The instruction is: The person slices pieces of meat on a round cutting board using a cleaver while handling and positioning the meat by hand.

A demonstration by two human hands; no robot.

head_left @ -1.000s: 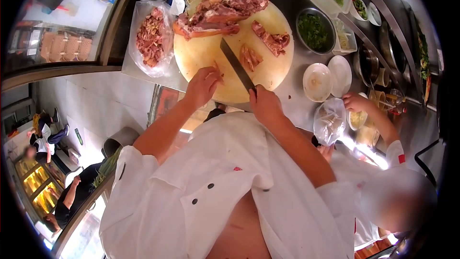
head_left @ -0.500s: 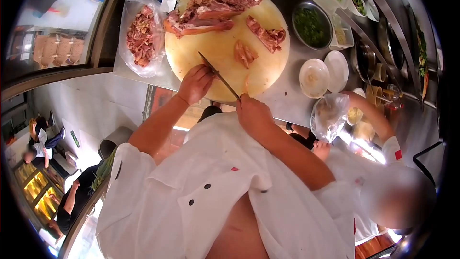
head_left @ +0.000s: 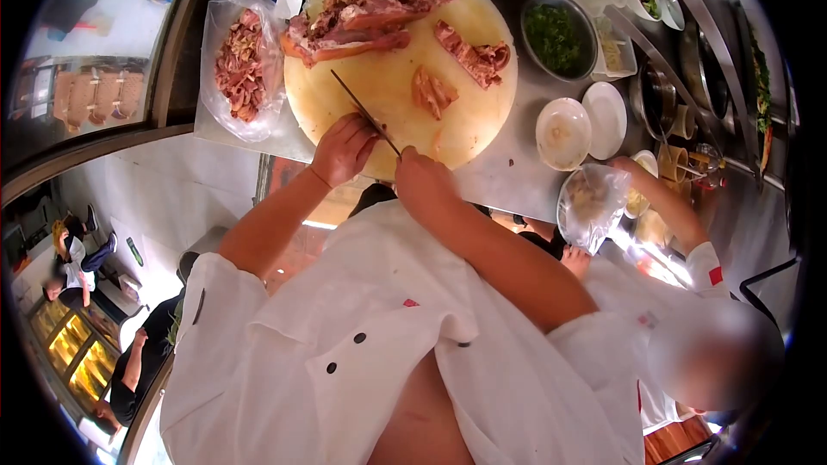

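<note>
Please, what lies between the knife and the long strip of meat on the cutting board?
In the head view, a smaller portion of meat lies between the knife and the meat strip, on the round cutting board.

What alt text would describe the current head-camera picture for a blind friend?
A person's right hand grips a knife over a round board, the left hand close to the blade. Meat lies on the board; a bag of meat pieces sits beside it.
</note>
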